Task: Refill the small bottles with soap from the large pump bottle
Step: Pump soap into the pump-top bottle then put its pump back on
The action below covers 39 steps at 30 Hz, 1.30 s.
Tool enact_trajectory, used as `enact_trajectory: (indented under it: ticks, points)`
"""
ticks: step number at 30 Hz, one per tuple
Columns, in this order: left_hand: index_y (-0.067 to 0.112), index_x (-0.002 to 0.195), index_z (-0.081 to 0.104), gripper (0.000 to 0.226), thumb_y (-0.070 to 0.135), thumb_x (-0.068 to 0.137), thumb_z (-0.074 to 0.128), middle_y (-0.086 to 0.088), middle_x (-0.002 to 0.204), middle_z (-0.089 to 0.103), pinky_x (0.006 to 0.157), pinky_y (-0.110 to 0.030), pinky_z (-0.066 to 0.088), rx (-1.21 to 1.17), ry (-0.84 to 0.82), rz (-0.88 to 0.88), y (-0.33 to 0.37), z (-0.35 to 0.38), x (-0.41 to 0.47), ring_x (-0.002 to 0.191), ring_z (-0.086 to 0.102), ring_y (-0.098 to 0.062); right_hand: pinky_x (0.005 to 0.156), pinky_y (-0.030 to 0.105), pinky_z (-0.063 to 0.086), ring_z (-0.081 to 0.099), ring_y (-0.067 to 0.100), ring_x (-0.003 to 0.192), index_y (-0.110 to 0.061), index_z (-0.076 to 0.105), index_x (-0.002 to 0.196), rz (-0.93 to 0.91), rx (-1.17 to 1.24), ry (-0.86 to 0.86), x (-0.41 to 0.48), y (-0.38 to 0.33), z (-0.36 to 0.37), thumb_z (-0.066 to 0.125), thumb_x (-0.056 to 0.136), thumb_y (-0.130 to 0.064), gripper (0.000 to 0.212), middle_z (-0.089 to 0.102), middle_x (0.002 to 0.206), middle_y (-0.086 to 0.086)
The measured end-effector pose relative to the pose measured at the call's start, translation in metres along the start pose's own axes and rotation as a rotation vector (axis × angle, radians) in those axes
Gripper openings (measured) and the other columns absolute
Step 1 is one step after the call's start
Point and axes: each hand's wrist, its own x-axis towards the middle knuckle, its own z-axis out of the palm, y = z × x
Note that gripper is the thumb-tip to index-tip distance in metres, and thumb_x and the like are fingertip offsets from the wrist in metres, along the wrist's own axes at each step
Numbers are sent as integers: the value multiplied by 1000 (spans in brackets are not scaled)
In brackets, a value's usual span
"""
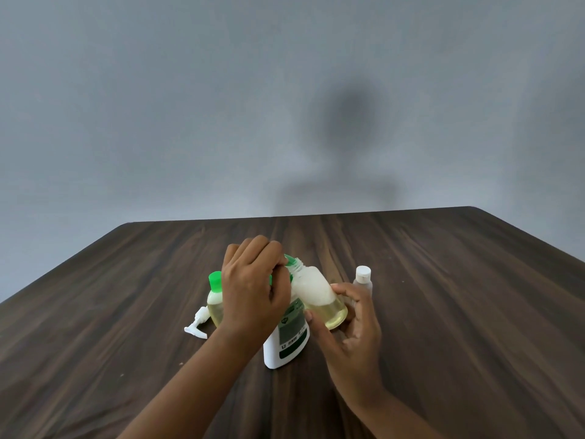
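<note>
My right hand [348, 331] grips a small clear bottle [319, 296], tilted to the left, with yellow soap and white foam inside and its threaded neck bare. My left hand [253, 289] pinches a green cap [288, 258] right at that neck. Below both hands stands the large white bottle with a green label [286, 340], its top hidden by my left hand. Its white pump [198, 324] lies on the table to the left. A second small bottle [215, 299] with a green cap and yellow soap stands behind my left hand.
A small clear bottle with a white cap [363, 278] stands just right of my right hand. Everything sits on a dark wooden table [459, 312] before a grey wall.
</note>
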Motion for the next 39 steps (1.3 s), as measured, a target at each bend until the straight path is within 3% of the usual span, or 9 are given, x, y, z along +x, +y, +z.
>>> enact_trajectory:
  ticks: [5,8,12,16,25,30,34,39]
  points:
    - [7,59,49,18,7,75,40,-1,59,48,61,-33,32,20,-34,48,-2,-5,12,56,43,-17,67,24,56,64,21,91,-46,49,112,-12,11,16,3,-3,2,70,83,-48,36,58,105,-11]
    - [7,59,49,18,6,74,41,0,59,48,61,-32,32,8,-25,39,-3,-4,11,57,41,-14,67,29,58,64,23,93,-47,48,113,-9,1,14,3,-3,2,69,83,-51,37,58,106,-12]
    - [6,59,49,17,6,73,40,0,60,49,59,-34,33,10,-16,8,-3,-2,1,58,42,-16,68,34,59,64,23,93,-46,48,113,2,-37,1,0,2,2,69,84,-51,36,59,107,-7]
    - [6,60,51,18,6,74,40,-1,61,53,60,-37,34,8,-27,8,-2,-4,-1,57,47,-18,68,29,59,64,23,95,-49,47,113,8,-42,2,-1,1,1,67,83,-55,36,58,108,-8]
    - [8,61,52,18,8,74,41,2,62,52,64,-28,30,19,-75,50,-3,-11,13,60,42,-10,63,25,56,64,22,88,-46,49,112,-24,6,7,4,-3,2,71,83,-44,36,59,104,-10]
    - [6,60,53,18,7,74,40,-1,62,55,63,-35,34,27,-45,7,-2,-7,-1,57,52,-20,64,27,56,64,22,87,-46,48,112,-12,-20,0,2,-1,1,69,84,-48,35,60,103,-3]
    - [6,61,54,19,8,74,40,-1,62,56,64,-34,34,33,-53,10,1,-9,2,57,52,-20,65,34,58,64,23,88,-45,50,111,-14,-14,14,2,0,1,71,83,-45,35,60,103,-8]
    - [10,63,55,18,8,77,44,3,64,55,66,-29,31,72,-71,79,-4,-11,11,58,50,-15,61,24,56,64,23,85,-45,50,112,-25,16,14,4,-4,1,71,83,-49,36,60,103,-6]
